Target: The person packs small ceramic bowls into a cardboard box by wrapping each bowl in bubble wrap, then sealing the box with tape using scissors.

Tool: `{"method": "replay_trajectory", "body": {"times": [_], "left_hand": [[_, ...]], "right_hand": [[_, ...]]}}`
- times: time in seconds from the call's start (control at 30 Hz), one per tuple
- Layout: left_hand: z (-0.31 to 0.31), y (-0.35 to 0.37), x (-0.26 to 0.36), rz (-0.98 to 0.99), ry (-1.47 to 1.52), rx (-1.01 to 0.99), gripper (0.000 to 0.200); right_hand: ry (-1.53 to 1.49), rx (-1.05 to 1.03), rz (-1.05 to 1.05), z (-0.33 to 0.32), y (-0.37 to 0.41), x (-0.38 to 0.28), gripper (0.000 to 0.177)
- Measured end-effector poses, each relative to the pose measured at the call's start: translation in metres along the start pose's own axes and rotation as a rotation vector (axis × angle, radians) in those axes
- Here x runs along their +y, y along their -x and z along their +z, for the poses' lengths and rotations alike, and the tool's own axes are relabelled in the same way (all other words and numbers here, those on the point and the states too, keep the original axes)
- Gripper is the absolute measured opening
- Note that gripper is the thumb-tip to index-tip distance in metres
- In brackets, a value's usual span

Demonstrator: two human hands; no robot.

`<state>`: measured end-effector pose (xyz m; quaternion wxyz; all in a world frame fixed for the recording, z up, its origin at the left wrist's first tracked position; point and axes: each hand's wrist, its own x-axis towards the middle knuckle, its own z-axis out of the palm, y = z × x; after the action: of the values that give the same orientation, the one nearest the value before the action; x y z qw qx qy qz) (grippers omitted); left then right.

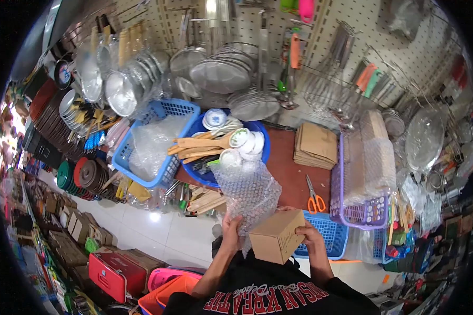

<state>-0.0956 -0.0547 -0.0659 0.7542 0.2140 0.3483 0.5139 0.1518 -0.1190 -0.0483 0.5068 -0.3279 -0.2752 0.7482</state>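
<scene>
My right hand [312, 234] grips a small brown cardboard box [270, 242] by its right side, with handwriting on the face towards me. On the other side, my left hand [232, 227] is closed on a sheet of bubble wrap [249, 191], which hangs beside and behind the box. The far end of the wrap reaches a blue round basin [265, 144] holding wooden utensils [205, 145] and white round pieces [253, 144]. Orange-handled scissors [315, 202] lie on the brown tabletop [291, 181], beyond the box.
Flattened cardboard [315, 145] is stacked at the back. A purple basket [360, 215] with bubble-wrapped goods stands right, above a blue basket [326, 236]. Another blue basket [160, 176] holds plastic wrap on the left. Strainers [220, 73] hang on the pegboard. A red case [118, 275] is lower left.
</scene>
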Motion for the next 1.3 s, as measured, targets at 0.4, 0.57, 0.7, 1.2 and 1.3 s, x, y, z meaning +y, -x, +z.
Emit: {"method": "replay_trajectory", "body": {"times": [0.4,0.57,0.7,1.2,1.3], "left_hand": [[0.037,-0.036,-0.092,-0.244,0.034,-0.087,0.044],[0.025,-0.086,-0.127,-0.318,-0.109,-0.175,0.036],[0.052,-0.11,-0.132,-0.182,-0.297,-0.145,0.031],[0.033,-0.174,-0.162,0.572,-1.034,0.125,0.036],[0.051,-0.18,-0.144,0.694,-1.24,-0.053,0.036]], "right_hand": [[0.071,0.2,-0.016,-0.075,0.048,-0.01,0.075],[0.107,0.297,0.056,-0.097,0.05,-0.015,0.072],[0.116,0.399,0.062,-0.131,0.038,-0.005,0.07],[0.257,0.484,0.086,-0.148,-0.027,-0.026,0.051],[0.199,0.483,0.16,-0.152,-0.026,-0.024,0.05]]}}
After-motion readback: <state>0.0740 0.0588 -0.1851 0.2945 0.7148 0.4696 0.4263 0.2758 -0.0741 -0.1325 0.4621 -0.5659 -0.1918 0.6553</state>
